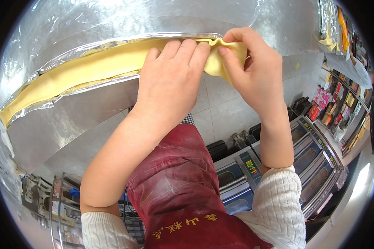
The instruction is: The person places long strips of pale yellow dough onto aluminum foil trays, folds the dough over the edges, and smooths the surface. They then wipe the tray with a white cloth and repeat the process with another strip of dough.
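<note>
A long strip of yellow dough (96, 67), lined along both sides by silvery foil or plastic film (124, 40), stretches across the shiny metal worktop (187, 15). Over its right part lies my left hand (176, 62), palm down, its fingertips reaching over the dough's far edge; what is under the palm is hidden. My right hand (252, 59) pinches the gathered right end of the dough between thumb and index finger. This end is folded into small waves and hangs over the near edge of the worktop.
Deck ovens (252, 165) stand low at the right, with dark trays (218, 149) beside them. A shelf of colourful packages (339, 99) is farther right. At the lower left is a metal rack (60, 211). A red apron covers my front.
</note>
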`<state>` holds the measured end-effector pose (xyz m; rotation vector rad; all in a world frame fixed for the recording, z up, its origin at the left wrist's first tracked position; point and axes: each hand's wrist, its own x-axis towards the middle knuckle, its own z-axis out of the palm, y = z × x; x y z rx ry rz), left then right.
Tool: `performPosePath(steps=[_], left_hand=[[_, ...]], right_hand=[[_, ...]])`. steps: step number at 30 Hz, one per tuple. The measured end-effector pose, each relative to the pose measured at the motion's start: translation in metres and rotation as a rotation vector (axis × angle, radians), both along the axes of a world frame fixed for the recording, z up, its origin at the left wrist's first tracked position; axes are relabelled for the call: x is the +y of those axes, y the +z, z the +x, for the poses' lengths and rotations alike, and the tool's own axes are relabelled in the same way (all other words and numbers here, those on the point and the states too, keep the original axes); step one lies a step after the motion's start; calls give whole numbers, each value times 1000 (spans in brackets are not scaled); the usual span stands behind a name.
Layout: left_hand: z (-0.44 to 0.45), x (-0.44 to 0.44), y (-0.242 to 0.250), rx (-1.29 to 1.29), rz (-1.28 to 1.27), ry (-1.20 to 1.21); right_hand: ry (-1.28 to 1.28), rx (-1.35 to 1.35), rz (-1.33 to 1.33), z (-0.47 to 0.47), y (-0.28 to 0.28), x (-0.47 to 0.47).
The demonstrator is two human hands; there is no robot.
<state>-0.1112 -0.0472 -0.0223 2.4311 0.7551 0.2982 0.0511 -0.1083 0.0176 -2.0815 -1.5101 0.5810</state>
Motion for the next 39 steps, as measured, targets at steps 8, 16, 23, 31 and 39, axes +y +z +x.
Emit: performPosePath(steps=[8,16,23,31,39], left_hand=[[-3,3,4,-18,-53,-4],[-6,5,1,-139,-179,57],[-12,10,1,-146,-155,-24],[-10,6,-1,-168,-143,37],[-8,6,1,-98,-129,-1]], right_hand=[[162,-248,76,-2,-7,0],[137,-325,28,-10,-12,4],[74,-385,0,-17,-17,8],[71,-83,69,5,-5,3],[-295,601,-29,11,-22,3]])
